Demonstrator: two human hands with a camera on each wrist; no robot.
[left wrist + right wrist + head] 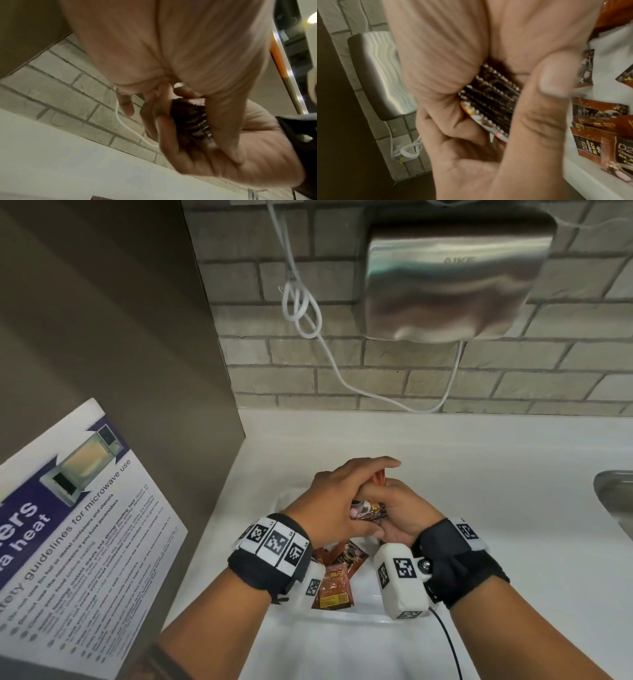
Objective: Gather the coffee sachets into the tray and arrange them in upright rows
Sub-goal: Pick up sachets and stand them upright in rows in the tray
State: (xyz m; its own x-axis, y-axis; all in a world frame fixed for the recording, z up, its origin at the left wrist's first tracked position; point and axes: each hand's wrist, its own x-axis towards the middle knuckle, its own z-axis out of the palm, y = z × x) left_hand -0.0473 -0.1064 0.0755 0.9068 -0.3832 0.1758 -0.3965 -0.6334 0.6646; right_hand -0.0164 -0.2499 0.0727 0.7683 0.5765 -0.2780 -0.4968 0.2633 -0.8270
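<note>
Both hands meet over the white tray on the white counter. Between them is a stack of brown coffee sachets, held on edge. My left hand lies over the top of the stack with its thumb below. My right hand cups the stack from the right. The wrist views show the serrated sachet edges squeezed between the two palms. Several loose sachets lie flat in the tray under my left wrist, and these loose sachets appear again at the right of the right wrist view.
A steel hand dryer hangs on the brick wall, with a looped white cable beside it. A sink edge is at the far right. A microwave safety poster leans on the brown panel to the left.
</note>
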